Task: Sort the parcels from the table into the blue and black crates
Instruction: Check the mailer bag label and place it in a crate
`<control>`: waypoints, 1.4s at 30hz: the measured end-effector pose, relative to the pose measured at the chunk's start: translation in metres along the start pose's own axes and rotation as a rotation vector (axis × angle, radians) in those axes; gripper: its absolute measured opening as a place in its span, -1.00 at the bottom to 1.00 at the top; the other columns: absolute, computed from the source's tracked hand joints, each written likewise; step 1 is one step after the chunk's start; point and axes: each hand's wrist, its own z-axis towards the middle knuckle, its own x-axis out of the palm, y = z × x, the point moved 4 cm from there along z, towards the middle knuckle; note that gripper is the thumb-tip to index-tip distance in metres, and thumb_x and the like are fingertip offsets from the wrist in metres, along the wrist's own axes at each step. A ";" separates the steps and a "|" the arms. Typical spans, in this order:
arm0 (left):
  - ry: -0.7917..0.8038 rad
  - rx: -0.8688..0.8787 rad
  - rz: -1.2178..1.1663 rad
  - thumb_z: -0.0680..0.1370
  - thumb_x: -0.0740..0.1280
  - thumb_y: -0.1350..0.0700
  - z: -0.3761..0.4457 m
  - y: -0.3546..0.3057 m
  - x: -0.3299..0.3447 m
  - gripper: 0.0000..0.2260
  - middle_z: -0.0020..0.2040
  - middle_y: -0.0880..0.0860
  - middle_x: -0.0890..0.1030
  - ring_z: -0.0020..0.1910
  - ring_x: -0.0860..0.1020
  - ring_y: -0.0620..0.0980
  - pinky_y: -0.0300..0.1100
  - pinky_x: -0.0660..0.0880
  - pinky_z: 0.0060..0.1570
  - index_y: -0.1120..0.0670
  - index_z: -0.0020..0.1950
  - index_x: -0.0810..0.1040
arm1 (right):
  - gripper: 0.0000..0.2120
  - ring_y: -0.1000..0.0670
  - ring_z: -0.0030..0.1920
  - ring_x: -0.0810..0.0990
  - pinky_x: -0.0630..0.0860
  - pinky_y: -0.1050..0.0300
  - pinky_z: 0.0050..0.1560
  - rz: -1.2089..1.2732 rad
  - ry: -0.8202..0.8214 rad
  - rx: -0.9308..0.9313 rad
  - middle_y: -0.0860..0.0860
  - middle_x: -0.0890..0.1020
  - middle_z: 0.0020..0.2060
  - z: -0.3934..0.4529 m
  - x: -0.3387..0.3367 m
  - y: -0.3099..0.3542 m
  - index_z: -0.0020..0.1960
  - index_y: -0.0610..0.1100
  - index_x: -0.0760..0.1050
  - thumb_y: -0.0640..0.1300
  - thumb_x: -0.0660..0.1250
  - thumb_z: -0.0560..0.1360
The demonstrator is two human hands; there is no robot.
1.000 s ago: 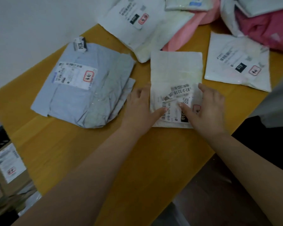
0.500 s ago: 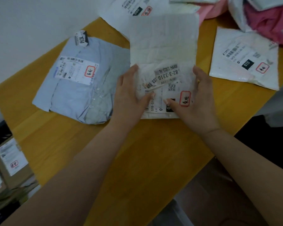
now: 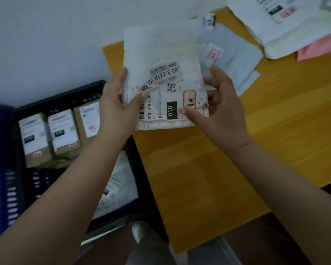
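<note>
Lifted, white parcel [image 3: 164, 73] overhangs table [image 3: 275, 140] edge, both hands gripping.

A plain white wall [image 3: 46, 44] backs the yellow wooden table [image 3: 218, 169] under dim light.

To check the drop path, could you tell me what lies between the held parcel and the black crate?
Only the left hand gripping the white parcel; the black crate sits directly below, head view.

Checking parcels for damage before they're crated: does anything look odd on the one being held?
The white parcel held in both hands is creased, with yellowish staining near its top right. A small label strip near the left hand is peeling up.
</note>
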 end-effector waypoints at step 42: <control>0.070 -0.653 0.106 0.55 0.35 0.30 -0.162 0.266 -0.255 -0.27 0.18 -0.11 0.53 0.12 0.56 -0.13 -0.23 0.57 -0.01 -0.16 0.57 0.09 | -0.38 0.02 -0.03 0.55 0.54 0.14 -0.13 -0.176 0.645 0.483 0.01 0.50 0.05 -0.119 0.286 -0.031 0.30 0.07 0.30 -0.04 0.56 0.37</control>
